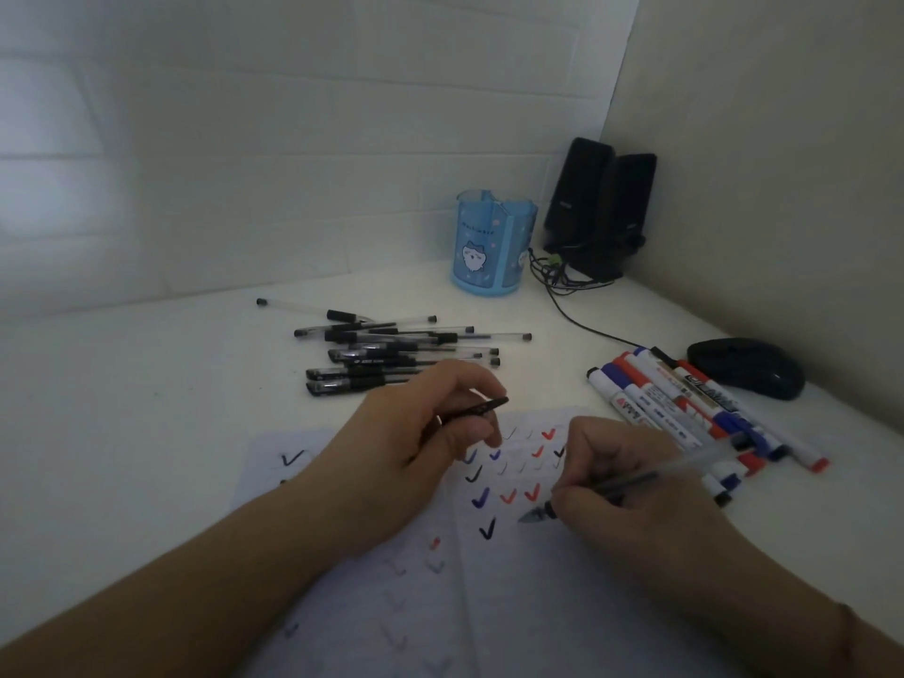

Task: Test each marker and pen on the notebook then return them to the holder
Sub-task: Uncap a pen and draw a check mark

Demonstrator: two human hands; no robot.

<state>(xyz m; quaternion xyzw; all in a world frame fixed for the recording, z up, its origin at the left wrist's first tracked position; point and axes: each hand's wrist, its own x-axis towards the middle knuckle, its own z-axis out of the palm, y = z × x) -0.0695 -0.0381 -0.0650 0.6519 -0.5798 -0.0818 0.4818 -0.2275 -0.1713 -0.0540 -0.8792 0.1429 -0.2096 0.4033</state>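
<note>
An open notebook [538,604] lies in front of me, covered with black, blue and red check marks. My right hand [636,486] grips a clear-barrelled pen [685,462], its tip just above the page at the middle. My left hand [420,447] rests on the notebook's left page and pinches a black pen cap [477,408]. A pile of several black pens [391,354] lies beyond my left hand. Several whiteboard markers [685,403] lie in a row at the right. The blue holder [494,239] stands upright at the back.
Two black speakers [599,203] stand in the back right corner, with a cable [587,325] trailing across the white desk. A black mouse [746,367] sits beside the markers near the right wall.
</note>
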